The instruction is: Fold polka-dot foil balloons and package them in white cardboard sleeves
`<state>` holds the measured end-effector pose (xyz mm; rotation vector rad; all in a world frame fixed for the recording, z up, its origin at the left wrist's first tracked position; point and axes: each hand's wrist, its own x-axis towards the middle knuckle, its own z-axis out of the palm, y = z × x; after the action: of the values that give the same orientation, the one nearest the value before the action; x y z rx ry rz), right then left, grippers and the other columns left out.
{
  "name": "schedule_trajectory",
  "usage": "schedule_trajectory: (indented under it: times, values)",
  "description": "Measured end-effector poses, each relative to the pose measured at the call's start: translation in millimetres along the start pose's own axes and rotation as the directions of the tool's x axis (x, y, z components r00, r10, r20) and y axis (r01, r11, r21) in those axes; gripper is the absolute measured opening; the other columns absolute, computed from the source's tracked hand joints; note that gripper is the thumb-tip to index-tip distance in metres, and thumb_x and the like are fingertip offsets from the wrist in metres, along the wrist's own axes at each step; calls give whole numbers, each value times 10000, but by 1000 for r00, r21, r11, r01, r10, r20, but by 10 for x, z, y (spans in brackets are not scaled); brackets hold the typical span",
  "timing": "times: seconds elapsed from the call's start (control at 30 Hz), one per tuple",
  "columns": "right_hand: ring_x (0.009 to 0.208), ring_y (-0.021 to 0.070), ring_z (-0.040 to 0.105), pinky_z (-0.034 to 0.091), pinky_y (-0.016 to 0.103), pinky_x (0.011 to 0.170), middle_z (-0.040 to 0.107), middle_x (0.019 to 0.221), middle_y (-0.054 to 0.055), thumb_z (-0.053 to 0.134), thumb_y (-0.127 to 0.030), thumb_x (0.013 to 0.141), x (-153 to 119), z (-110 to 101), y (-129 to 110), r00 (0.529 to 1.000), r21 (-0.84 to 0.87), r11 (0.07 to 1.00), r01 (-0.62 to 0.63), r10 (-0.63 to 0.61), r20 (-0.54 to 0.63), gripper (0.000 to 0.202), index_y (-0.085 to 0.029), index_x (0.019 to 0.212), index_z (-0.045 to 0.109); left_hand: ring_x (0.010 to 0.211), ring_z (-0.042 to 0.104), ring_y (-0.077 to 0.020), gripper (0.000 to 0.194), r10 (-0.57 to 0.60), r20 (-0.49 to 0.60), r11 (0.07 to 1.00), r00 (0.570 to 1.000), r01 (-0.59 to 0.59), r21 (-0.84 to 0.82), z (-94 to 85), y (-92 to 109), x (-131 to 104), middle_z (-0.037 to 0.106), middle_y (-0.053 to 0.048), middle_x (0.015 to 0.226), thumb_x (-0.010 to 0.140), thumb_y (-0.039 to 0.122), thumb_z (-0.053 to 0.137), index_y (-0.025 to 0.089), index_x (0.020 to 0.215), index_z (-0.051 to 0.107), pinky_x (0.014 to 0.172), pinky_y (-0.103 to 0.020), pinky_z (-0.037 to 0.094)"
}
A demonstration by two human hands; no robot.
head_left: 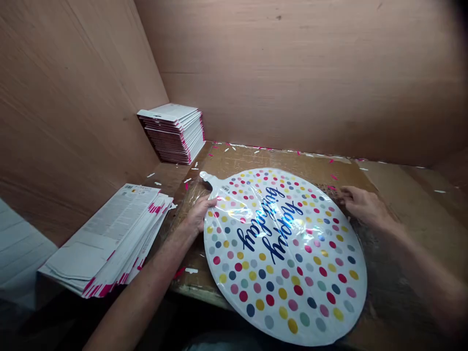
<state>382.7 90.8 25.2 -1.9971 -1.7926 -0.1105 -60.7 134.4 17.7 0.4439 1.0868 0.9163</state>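
Note:
A flat, round foil balloon (256, 273) lies tilted over the front of the cardboard-covered table. It is white with coloured dots, and "happy birthday" in dark blue runs sideways across it. Its narrow neck points to the upper left. My left hand (200, 212) is closed on the balloon's left edge just below the neck, thumb on top and the other fingers hidden beneath. Beside the upper right edge is my right hand (360, 202), its fingers curled together. Whether it touches the balloon or pinches something small cannot be made out.
A neat stack of white card packs with pink edges (171, 134) stands in the back left corner. A fanned pile of similar packs (106, 234) lies at the left front. Pink and white paper scraps (188, 184) litter the cardboard (292, 161). Wooden panels (292, 73) enclose the back and left.

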Motion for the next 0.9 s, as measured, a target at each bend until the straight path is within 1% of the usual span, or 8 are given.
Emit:
schedule_trajectory:
  times: [0.1,0.2,0.4,0.5,0.57,0.67,0.77,0.9]
  values:
    - [1063,316,652,510,422,849,678,1156,236,383,-442,986,-279,234,-373,1000,-56,998,17,-16,16,479,-124,1216,658,637,734,-249,376,90,-95,995,991,-94,-33,-74,-127,3,742,-78,751,735,12,617,102,1098,657,652,-395,627]
    - [1219,302,569,467,432,1007,586,1332,203,357,-487,993,-507,358,-729,984,-11,988,155,-153,87,539,-115,1328,556,669,739,-259,385,151,-164,984,975,-165,-73,-221,-264,-151,748,-84,794,741,48,639,110,1121,640,671,-413,625]
    - [1350,351,437,428,512,1040,485,1435,249,258,-414,1009,-703,612,-683,953,-213,943,255,-207,223,553,-80,1354,531,797,742,-282,298,247,-204,966,947,-257,-25,-330,-423,-364,748,-84,778,723,108,702,126,1018,661,729,-383,610]
    - [1190,351,565,497,485,918,569,1327,251,279,-427,1004,-651,581,-924,952,-207,952,226,-172,252,538,-79,1274,589,805,731,-273,247,324,-153,946,934,-320,47,-279,-373,-273,744,-76,776,707,171,745,135,942,680,704,-344,592]
    - [1001,290,649,526,413,819,631,1240,209,311,-430,1009,-581,499,-1406,942,-112,968,224,-185,282,496,-108,1231,616,794,722,-263,210,369,-150,929,917,-358,97,-251,-330,-214,738,-67,765,690,182,762,139,879,683,672,-311,573]
    - [965,220,675,514,318,796,712,1109,115,323,-330,1029,-406,416,-2446,898,15,958,288,-275,344,399,-179,1198,652,780,714,-256,245,387,-131,921,913,-377,95,-234,-335,-229,732,-64,752,645,194,799,139,850,677,660,-297,556]
    - [952,250,696,522,329,774,737,1017,169,323,-325,1035,-186,479,-3443,790,-39,913,407,-330,517,441,-140,1025,724,785,710,-268,317,392,-105,919,914,-393,9,-239,-421,-347,729,-72,739,593,249,843,135,829,664,677,-320,555]
    - [985,296,698,554,367,753,728,1066,217,544,-173,911,-28,701,-4211,687,-27,859,511,-390,613,251,-74,1054,726,998,678,-303,305,423,-144,889,895,-441,-126,-233,-490,-462,748,-72,864,602,227,836,164,848,668,791,-343,549]
